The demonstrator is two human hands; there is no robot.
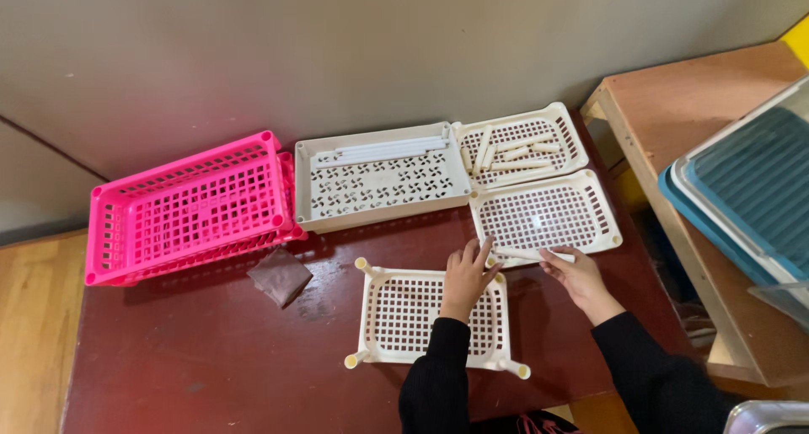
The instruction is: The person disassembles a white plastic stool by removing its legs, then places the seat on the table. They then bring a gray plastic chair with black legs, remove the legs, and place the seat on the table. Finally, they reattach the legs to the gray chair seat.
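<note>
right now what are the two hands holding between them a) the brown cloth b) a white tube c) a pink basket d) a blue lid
b: the left hand and right hand each grip an end of a short white tube, held over the near edge of a cream tray; the pink basket and brown cloth lie untouched to the left.

Pink baskets (190, 206) lie stacked at left; a brown cloth (281, 275) sits beside them.
</note>
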